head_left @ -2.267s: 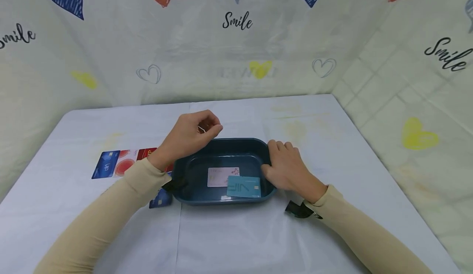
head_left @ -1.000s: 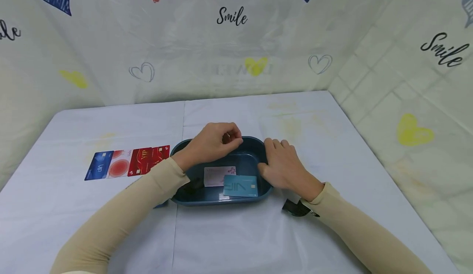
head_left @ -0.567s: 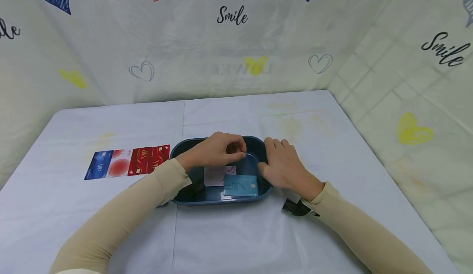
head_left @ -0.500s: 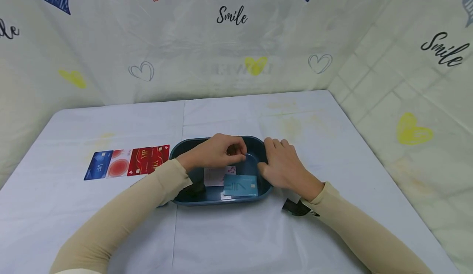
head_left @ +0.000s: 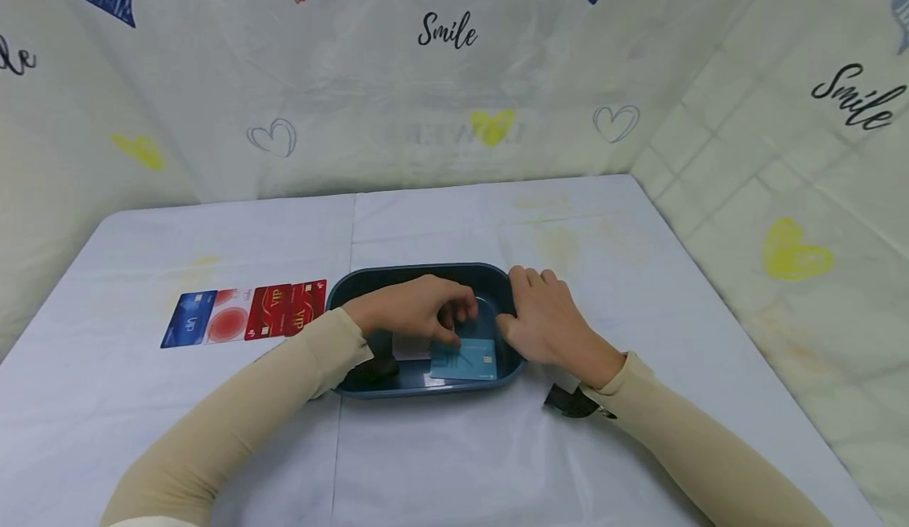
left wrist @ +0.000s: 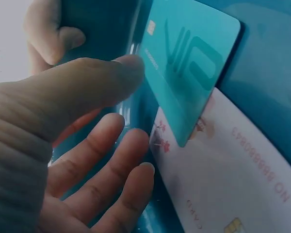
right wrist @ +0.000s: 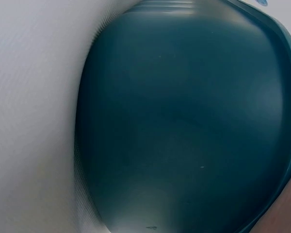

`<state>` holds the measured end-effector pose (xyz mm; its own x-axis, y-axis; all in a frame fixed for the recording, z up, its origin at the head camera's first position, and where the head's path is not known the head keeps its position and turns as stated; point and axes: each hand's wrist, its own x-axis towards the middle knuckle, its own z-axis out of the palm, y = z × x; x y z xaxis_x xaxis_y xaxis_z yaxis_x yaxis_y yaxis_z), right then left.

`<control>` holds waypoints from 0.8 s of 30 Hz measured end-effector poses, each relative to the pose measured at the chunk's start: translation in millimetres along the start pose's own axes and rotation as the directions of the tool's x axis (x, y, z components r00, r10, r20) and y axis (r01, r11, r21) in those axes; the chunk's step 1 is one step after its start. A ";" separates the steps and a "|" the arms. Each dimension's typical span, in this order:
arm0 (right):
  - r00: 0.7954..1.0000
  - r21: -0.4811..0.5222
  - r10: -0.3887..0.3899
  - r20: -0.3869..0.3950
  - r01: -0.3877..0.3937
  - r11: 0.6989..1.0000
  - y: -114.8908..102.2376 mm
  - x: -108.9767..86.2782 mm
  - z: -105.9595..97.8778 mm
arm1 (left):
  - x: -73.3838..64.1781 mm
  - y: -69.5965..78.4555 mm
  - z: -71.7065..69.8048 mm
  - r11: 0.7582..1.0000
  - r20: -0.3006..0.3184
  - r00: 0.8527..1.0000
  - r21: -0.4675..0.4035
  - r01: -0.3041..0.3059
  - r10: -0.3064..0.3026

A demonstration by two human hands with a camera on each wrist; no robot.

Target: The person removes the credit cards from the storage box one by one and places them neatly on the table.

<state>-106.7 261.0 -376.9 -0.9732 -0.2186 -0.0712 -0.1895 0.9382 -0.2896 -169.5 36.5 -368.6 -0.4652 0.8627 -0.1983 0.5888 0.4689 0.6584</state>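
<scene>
Over the dark blue tray (head_left: 419,391) hangs my left hand (head_left: 419,306), thumb down and fingers loosely bent, nothing between them. A teal VIP card (head_left: 465,360) lies in the tray, overlapping a pale pink-and-white card (head_left: 410,346) that the hand partly hides. In the left wrist view, the thumb tip is right at the edge of the teal card (left wrist: 194,58), with the pale card (left wrist: 223,165) beside the fingertips. My right hand (head_left: 547,318) grips the tray's right rim, fingers over the outside and thumb inside. The right wrist view shows the tray's outer wall (right wrist: 184,107) close up.
Left of the tray, a row of cards lies on the white tablecloth (head_left: 426,464): a blue card (head_left: 188,319), a white card with a red circle (head_left: 229,322), and red VIP cards (head_left: 273,312). A dark wrist-worn piece (head_left: 570,401) hangs under the right sleeve.
My left hand has moved right and down into the tray, and its thumb and fingers have spread apart over the teal card. The right hand stays on the rim.
</scene>
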 end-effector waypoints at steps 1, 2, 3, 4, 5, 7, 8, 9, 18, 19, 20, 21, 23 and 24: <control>1.000 0.002 -0.001 -0.001 0.001 1.000 0.5 -0.2 0.1 | 0.4 -0.1 0.1 1.000 0.004 1.000 0.002 -0.004 0.004; 1.000 0.004 0.000 0.000 0.000 1.000 0.9 -0.5 0.2 | 0.8 -0.1 0.3 1.000 0.008 1.000 0.006 -0.010 0.010; 1.000 0.005 0.000 0.000 0.000 1.000 1.4 -0.7 0.4 | 1.3 -0.1 0.6 1.000 0.013 1.000 0.012 -0.017 0.017; 1.000 0.005 0.000 0.000 0.000 1.000 1.8 -1.0 0.5 | 1.8 0.1 0.9 1.000 0.019 1.000 0.017 -0.024 0.023; 1.000 0.007 0.000 0.001 0.000 1.000 2.3 -1.3 0.7 | 2.3 0.4 1.4 0.999 0.025 0.999 0.020 -0.028 0.027; 1.000 0.012 0.000 0.001 0.000 1.000 3.0 -1.5 1.3 | 3.2 1.5 2.7 0.999 0.037 0.999 0.030 -0.038 0.037; 1.000 0.011 -0.001 0.002 0.001 1.000 3.1 -1.6 1.6 | 3.4 2.2 3.5 0.999 0.046 0.998 0.035 -0.038 0.036; 1.000 0.010 -0.001 0.001 0.001 1.000 3.4 -1.7 1.9 | 3.7 2.8 4.4 0.998 0.055 0.998 0.040 -0.039 0.037; 1.000 0.002 -0.017 -0.005 0.017 1.000 1.5 -0.3 3.3 | 2.8 3.2 7.5 0.997 0.073 0.997 0.059 -0.040 0.036; 1.000 0.001 -0.017 -0.007 0.017 1.000 1.4 0.0 3.2 | 2.8 2.8 7.5 0.997 0.075 0.997 0.062 -0.039 0.035; 1.000 0.000 -0.016 -0.008 0.016 1.000 1.2 0.3 2.9 | 2.9 2.7 7.3 0.997 0.077 0.996 0.065 -0.038 0.033; 1.000 0.000 -0.015 -0.010 0.015 1.000 1.3 0.5 2.7 | 3.2 2.3 7.2 0.997 0.079 0.996 0.068 -0.039 0.033; 1.000 0.001 -0.011 -0.009 0.011 1.000 1.6 0.3 2.5 | 3.9 1.9 7.8 0.997 0.085 0.996 0.067 -0.039 0.033; 1.000 0.001 -0.010 -0.009 0.010 1.000 1.7 0.2 2.6 | 4.6 0.9 8.5 0.997 0.088 0.996 0.069 -0.040 0.034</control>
<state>-106.9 261.9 -379.9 -0.9724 -0.2257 -0.0596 -0.1993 0.9357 -0.2912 -165.6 42.5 -375.1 -0.3846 0.8916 -0.2390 0.6512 0.4456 0.6143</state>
